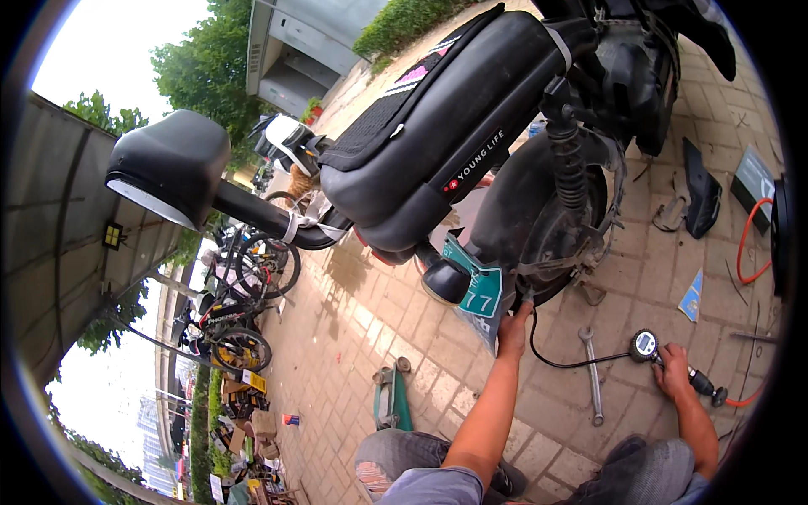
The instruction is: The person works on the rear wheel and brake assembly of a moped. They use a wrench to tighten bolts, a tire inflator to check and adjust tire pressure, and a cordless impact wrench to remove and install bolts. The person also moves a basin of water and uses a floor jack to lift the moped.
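Observation:
A black electric scooter (438, 135) fills the upper middle, its rear wheel (539, 210) nearest me. My left hand (513, 330) reaches to the low edge of that wheel, beside the green licence plate (482, 290). Its fingers are closed round the end of a thin black hose (551, 362) at the tyre; the exact fitting is partly hidden. The hose runs right to a tyre inflator with a round digital gauge (645, 343). My right hand (672, 370) is wrapped round the inflator's handle, low over the paving. Between my hands lies a metal spanner (592, 379).
A green wheeled stand (391, 400) lies by my left knee. To the right are an orange air hose (749, 252), a black plastic part (700, 189) and a blue-yellow packet (691, 295). Parked bicycles (244, 320) and heaped boxes (248, 421) stand at left.

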`<state>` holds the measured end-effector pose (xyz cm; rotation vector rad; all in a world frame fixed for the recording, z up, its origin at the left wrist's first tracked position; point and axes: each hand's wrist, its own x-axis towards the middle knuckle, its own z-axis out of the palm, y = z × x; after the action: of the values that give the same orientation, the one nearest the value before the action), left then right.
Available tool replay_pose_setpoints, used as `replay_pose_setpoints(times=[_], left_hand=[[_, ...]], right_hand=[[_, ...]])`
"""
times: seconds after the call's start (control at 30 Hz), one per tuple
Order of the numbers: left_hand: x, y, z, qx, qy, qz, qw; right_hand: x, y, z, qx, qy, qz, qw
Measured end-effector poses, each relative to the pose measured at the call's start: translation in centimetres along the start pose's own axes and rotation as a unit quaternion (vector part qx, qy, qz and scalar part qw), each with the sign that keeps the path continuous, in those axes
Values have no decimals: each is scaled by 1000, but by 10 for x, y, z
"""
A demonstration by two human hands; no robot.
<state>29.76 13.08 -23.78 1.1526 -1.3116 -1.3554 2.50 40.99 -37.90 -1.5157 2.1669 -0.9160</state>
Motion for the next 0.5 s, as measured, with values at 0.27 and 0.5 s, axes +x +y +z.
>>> replay_pose_setpoints(times=[0.27,0.5], left_hand=[[33,-5,23,5,-1,95,995],[10,-18,-2,-38,26,-25,999]], right_hand=[[9,13,-19,-8,34,-32,999],[10,22,-2,-42,-13,-52,998]])
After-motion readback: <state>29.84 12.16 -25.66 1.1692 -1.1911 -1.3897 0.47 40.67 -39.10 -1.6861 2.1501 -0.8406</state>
